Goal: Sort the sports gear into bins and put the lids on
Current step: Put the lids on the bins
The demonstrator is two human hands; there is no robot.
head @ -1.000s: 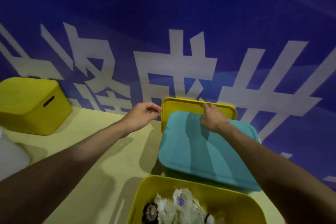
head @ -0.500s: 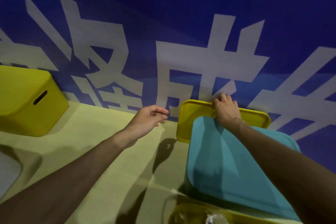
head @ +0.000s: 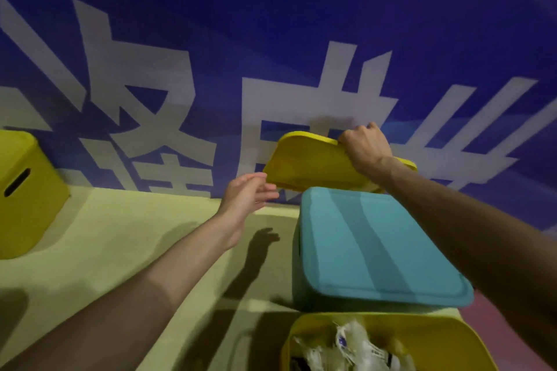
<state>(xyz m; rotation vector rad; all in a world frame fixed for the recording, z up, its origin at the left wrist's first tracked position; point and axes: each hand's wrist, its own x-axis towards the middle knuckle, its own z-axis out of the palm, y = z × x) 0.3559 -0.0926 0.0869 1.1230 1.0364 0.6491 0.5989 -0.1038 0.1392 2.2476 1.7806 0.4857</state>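
Note:
My right hand (head: 363, 147) grips the top edge of a yellow lid (head: 304, 164), held tilted in the air behind the teal bin (head: 310, 295). That bin wears a teal lid (head: 373, 247). My left hand (head: 248, 194) hovers with fingers extended just left of the yellow lid's lower corner, apparently not touching it. At the bottom edge stands an uncovered yellow bin (head: 301, 331) holding several white shuttlecocks (head: 349, 349).
A second yellow bin (head: 27, 190) with a handle slot and a lid on it stands at the far left on the pale yellow floor (head: 120, 244). A blue banner (head: 271, 39) with large white characters runs right behind the bins. Pink floor shows at the right.
My right hand has lifted the yellow lid up from behind the teal bin and tilted it. My left hand has reached closer to the lid's left corner.

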